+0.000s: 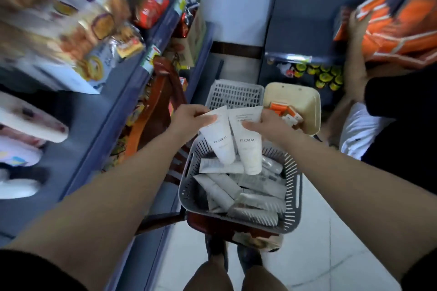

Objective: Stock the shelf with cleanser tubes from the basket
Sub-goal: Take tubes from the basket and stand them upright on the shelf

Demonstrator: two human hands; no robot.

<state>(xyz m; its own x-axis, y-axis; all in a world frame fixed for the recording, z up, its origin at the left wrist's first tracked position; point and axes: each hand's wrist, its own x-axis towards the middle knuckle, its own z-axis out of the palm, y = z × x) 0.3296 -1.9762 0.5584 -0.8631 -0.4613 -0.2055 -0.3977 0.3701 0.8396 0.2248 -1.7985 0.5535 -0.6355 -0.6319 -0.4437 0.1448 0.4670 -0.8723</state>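
A grey slotted basket [294, 186] sits on a reddish stool in front of me, filled with several white and grey cleanser tubes [248, 194]. My left hand [189, 117] grips the crimped end of one white tube marked FLORAL [218, 142], cap hanging down over the basket. My right hand [262, 125] holds a second white FLORAL tube [248, 149] the same way, right beside the first. The blue shelf [99, 130] runs along my left side.
Snack packs and bread bags fill the upper left shelves. A grey crate [234, 94] and a cream tub [305, 104] with orange boxes stand behind the basket. On the right another person's arm [354, 54] handles orange boxes [397, 28] on a shelf. White tiled floor lies at lower right.
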